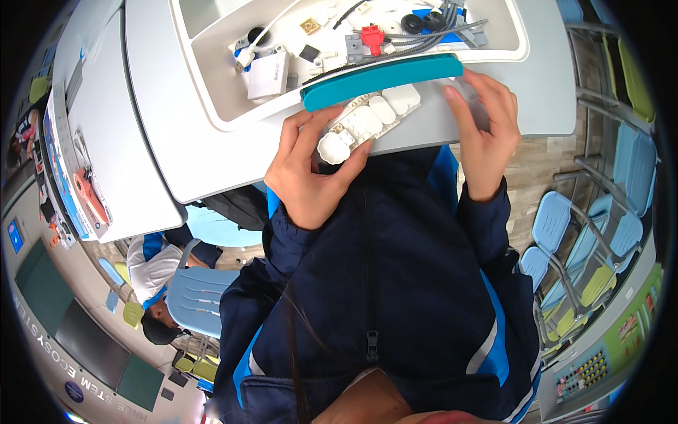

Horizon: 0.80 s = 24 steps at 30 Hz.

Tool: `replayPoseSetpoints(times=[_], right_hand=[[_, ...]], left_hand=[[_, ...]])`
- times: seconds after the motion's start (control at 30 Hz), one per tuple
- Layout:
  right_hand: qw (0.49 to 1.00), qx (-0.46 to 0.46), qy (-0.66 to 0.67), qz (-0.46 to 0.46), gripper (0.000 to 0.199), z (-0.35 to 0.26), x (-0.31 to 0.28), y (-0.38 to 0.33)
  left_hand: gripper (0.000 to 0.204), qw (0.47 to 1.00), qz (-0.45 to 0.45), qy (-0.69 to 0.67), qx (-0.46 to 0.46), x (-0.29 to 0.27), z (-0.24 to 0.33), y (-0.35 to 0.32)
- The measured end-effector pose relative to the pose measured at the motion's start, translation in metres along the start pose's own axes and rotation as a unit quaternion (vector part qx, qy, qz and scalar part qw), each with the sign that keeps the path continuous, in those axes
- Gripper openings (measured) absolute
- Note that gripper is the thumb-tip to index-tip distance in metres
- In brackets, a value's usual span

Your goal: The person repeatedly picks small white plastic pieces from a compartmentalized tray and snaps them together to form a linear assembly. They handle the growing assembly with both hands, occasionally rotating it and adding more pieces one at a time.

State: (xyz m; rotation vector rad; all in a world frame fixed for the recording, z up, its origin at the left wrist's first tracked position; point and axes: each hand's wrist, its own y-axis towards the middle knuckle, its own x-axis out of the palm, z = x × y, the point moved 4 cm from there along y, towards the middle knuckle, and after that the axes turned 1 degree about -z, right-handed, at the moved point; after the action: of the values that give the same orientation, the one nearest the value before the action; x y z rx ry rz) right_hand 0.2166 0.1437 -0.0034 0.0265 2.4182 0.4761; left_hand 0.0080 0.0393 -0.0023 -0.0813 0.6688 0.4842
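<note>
My left hand [311,159] grips a white assembly of toy building bricks [367,120], thumb on its near side and fingers on its far side. Rounded white pieces sit along its top, and a scalloped cup-like piece [335,147] is at its left end. My right hand [491,127] is held apart from the assembly, its thumb and fingers spread with nothing seen between them. Its fingertips are close to the right end of a curved teal handle [385,81] on the white storage bin [212,106]. The handle's near edge hides part of the assembly's far side.
Inside the bin lie a small white box [268,76], grey ribbed cables [424,35], a red piece [372,39], black wheels [412,24] and loose bricks. Another table [127,141] adjoins on the left. A person [155,272] is behind at left; blue chairs [551,219] stand at right.
</note>
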Motion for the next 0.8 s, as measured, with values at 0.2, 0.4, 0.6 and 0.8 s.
replayPoseSetpoints(times=[0.2,0.4,0.6,0.8], right_hand=[[0.995,-0.050,0.035,-0.076,0.026,0.003,0.006,0.003],[0.997,-0.031,0.050,-0.045,0.025,-0.007,0.000,-0.006],[0.999,-0.013,0.026,-0.028,0.022,-0.012,0.012,-0.014],[0.993,-0.071,0.082,-0.039,0.028,-0.013,0.004,-0.031]], left_hand=[[0.053,0.999,-0.018,-0.018,0.031,-0.001,0.003,0.002],[0.054,0.999,-0.026,-0.012,0.019,-0.003,0.003,0.000],[0.052,0.999,-0.018,-0.009,0.037,-0.002,-0.001,-0.001],[0.050,0.998,-0.008,-0.021,0.051,-0.001,-0.003,-0.001]])
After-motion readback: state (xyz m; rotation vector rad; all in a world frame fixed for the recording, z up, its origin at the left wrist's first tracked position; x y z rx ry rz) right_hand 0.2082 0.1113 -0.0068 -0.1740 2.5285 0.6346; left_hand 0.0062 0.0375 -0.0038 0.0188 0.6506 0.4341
